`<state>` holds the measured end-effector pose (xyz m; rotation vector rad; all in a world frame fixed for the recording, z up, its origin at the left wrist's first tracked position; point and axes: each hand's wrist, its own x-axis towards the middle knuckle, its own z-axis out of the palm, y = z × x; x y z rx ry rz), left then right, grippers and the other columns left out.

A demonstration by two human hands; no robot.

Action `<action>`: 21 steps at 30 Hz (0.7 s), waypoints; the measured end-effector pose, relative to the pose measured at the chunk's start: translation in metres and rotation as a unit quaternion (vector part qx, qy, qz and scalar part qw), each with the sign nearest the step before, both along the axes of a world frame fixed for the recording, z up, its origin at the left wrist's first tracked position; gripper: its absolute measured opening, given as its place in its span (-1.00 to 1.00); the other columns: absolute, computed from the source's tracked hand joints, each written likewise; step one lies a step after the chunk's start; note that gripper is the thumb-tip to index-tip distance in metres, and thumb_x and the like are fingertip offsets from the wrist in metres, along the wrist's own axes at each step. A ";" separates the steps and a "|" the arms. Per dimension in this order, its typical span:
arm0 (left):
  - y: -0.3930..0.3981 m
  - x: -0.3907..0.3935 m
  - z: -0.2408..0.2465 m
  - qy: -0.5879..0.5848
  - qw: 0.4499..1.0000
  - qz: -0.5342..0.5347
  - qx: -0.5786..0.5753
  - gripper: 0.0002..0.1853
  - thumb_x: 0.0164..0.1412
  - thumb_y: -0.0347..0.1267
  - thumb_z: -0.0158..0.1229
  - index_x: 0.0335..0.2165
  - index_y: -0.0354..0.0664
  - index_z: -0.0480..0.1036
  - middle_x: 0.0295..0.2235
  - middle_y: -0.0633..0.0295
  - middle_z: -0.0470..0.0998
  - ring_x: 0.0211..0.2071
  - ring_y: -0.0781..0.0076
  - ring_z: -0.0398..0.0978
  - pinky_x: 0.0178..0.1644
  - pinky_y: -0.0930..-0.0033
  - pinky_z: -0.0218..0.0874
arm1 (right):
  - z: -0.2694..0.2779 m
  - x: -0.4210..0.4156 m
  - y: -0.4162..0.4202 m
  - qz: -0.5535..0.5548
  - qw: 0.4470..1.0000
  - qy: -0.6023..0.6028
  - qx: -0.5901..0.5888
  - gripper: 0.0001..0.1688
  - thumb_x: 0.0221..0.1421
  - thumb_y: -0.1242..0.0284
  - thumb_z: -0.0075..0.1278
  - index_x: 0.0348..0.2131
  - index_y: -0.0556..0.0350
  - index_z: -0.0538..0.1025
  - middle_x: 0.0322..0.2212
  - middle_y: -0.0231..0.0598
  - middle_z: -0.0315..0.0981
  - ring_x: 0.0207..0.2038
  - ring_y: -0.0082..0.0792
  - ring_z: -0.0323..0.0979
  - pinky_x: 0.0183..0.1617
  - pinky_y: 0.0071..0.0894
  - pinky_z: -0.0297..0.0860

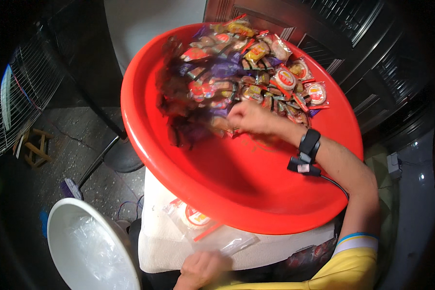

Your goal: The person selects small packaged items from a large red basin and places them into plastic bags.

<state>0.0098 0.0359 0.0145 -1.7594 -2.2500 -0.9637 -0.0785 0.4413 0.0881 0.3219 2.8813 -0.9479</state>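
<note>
Over the near side of a snack pile reaches my right hand, a black strap with a small cabled device on its wrist; whether its curled fingers grip anything is unclear. The pile of small wrapped snacks lies in a large red plastic basin. My left hand is at the bottom, blurred and curled, at the lower edge of a clear plastic bag. It cannot be told whether it holds the bag. Inside the bag is one round wrapped snack. The bag lies on a white cloth, partly beneath the basin's rim.
A white tub with clear plastic bags stands at lower left. Beyond it are a fan's wire guard and black pole, a small wooden stool and a purple-bristled brush. A dark panelled door stands behind the basin.
</note>
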 end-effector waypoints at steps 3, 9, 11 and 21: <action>-0.001 0.002 0.000 -0.015 1.000 -0.003 -0.012 -0.76 -0.14 -0.47 0.23 -0.36 -0.18 0.52 -0.62 0.29 0.30 -0.66 0.36 0.31 -0.61 0.38 0.12 | 0.017 0.009 0.086 -0.205 0.972 0.111 0.024 -0.77 0.08 0.38 0.03 -0.40 0.23 0.55 -0.55 -0.15 0.50 -0.46 -0.44 0.51 -0.39 -0.32 0.40; -0.003 0.003 -0.002 -0.012 1.000 -0.007 -0.010 -0.76 -0.15 -0.45 0.25 -0.36 -0.17 0.52 -0.61 0.28 0.33 -0.66 0.36 0.32 -0.62 0.38 0.13 | 0.027 0.055 0.211 -0.376 0.884 0.065 0.271 -0.47 0.02 0.15 0.13 -0.16 0.21 0.52 -0.24 0.13 0.53 -0.17 -0.03 0.52 -0.11 -0.13 0.39; -0.001 0.002 -0.005 -0.013 1.000 -0.011 -0.003 -0.75 -0.16 -0.46 0.25 -0.37 -0.17 0.52 -0.61 0.28 0.34 -0.66 0.35 0.33 -0.61 0.38 0.14 | 0.005 0.066 0.231 -0.445 0.853 0.054 0.268 -0.39 0.04 0.13 0.13 -0.03 0.17 0.48 -0.11 0.14 0.49 -0.06 -0.01 0.49 0.00 -0.15 0.38; -0.005 0.004 -0.008 -0.016 1.000 -0.004 -0.017 -0.64 -0.28 -0.43 0.21 -0.33 -0.17 0.53 -0.59 0.28 0.34 -0.63 0.33 0.36 -0.58 0.35 0.18 | -0.013 0.047 0.212 -0.378 0.899 0.033 0.217 0.25 -0.15 -0.01 0.26 0.33 0.10 -0.01 0.23 0.14 0.13 0.28 0.03 0.11 0.33 -0.13 0.08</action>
